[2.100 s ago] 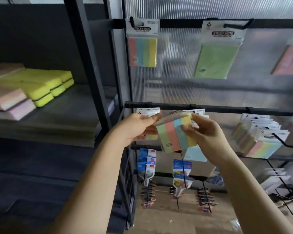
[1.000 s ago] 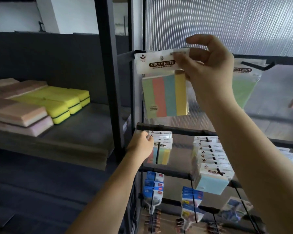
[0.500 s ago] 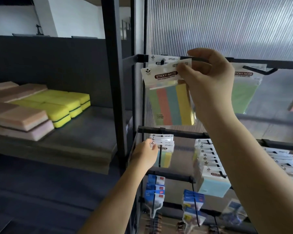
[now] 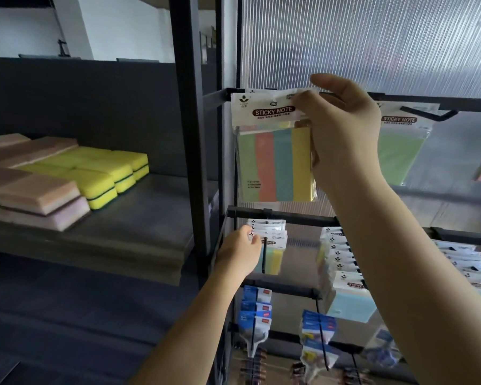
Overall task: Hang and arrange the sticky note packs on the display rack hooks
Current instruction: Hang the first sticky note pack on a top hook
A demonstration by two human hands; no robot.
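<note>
I've brought the four-colour striped sticky note pack [image 4: 272, 151] squarer against the black top rail of the rack [image 4: 345, 96], so the header hole looks close to seating on the hook. My right hand [image 4: 342, 129] pinches the pack's white header at its right corner, fingers [image 4: 303, 102] curled over it. Below that rail, my left hand [image 4: 240, 252] touches the hanging stack of striped packs [image 4: 272, 245]; I cannot tell if it grips

We face a dark metal post [image 4: 188, 129]; behind the rack stands a ribbed translucent panel [image 4: 372, 43], lit from behind; to our left a grey shelf [image 4: 139, 218] carries yellow sponges [image 4: 109, 173] and pinkish ones [image 4: 34, 198]; above its dark backing rises a white wall [image 4: 122, 26].
</note>
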